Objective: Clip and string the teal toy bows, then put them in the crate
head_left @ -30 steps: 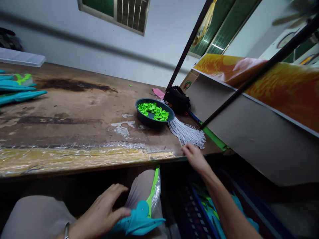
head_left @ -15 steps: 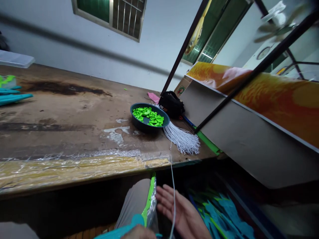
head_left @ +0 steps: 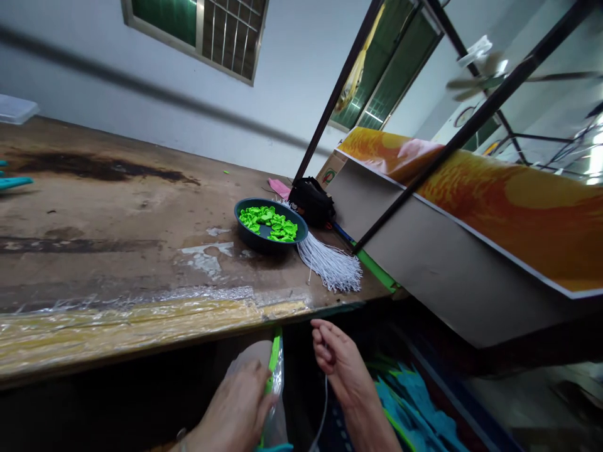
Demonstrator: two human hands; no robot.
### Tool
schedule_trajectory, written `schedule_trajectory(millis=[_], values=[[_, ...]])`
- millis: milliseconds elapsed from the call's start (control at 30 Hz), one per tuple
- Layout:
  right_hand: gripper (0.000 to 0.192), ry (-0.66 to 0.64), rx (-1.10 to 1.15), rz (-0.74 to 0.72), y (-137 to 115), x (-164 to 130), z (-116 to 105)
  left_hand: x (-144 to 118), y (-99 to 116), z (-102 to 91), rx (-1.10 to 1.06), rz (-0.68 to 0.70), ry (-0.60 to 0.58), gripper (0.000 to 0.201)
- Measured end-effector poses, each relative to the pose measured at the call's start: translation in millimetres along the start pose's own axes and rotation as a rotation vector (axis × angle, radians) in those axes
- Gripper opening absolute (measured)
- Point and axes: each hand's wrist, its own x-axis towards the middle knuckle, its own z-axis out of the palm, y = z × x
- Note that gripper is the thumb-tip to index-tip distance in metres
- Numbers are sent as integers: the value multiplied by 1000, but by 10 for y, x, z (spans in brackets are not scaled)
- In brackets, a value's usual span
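Note:
My left hand [head_left: 240, 402] is closed around a long bright green and blue plastic piece [head_left: 274, 355], which lies upright against a light trouser leg [head_left: 249, 358]. Clear, shiny film runs along its right side, and my hand hides part of it. To the right, just below the table edge, my right hand [head_left: 343, 361] has its fingers curled together on a thin white cord [head_left: 325, 402]. The cord hangs down from those fingers, and its lower end is out of view. A bundle of similar white cords [head_left: 332, 263] lies on the table beyond.
A dark bowl [head_left: 271, 243] of small green plastic pieces stands on the brown table [head_left: 117, 213], by a black bag [head_left: 311, 202]. Blue and green pieces [head_left: 414, 402] fill a bin at lower right. A dark metal frame post [head_left: 342, 88] and cardboard panel [head_left: 424, 251] rise on the right.
My right hand has gone from spread fingers to a closed grip on the cord and risen slightly. My left hand has moved up onto the green strip. The view has shifted right.

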Motion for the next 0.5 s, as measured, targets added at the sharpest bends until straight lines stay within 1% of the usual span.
schedule_trajectory(millis=[33, 67, 100, 133, 167, 233, 267, 300, 333, 367, 433, 500], values=[[37, -18, -3, 18, 28, -91, 54, 72, 44, 6, 54, 11, 77, 24], [38, -35, -1, 31, 51, -172, 112, 134, 93, 22, 46, 23, 136, 26], [39, -49, 7, 37, 67, -241, 174, 181, 144, 52, -46, 34, 156, 27], [39, -60, 19, 31, 75, -296, 238, 214, 194, 94, -227, 37, 134, 30], [39, -70, 32, 16, 76, -336, 303, 230, 236, 146, -455, 26, 80, 35], [34, -84, 49, -34, 63, -379, 425, 222, 281, 262, -886, -30, -92, 46], [31, -90, 50, -61, 57, -388, 475, 205, 279, 314, -1019, -57, -181, 52], [27, -102, 46, -82, 55, -393, 514, 183, 264, 356, -1083, -78, -249, 57], [24, -116, 34, -96, 62, -398, 536, 161, 239, 381, -1093, -93, -288, 60], [24, -127, 14, -111, 80, -405, 540, 140, 211, 389, -1072, -103, -299, 61], [31, -123, -68, -177, 152, -431, 492, 108, 165, 357, -1026, -105, -239, 61], [46, -83, -204, -234, 265, -470, 391, 88, 148, 293, -1003, -88, -131, 61]])
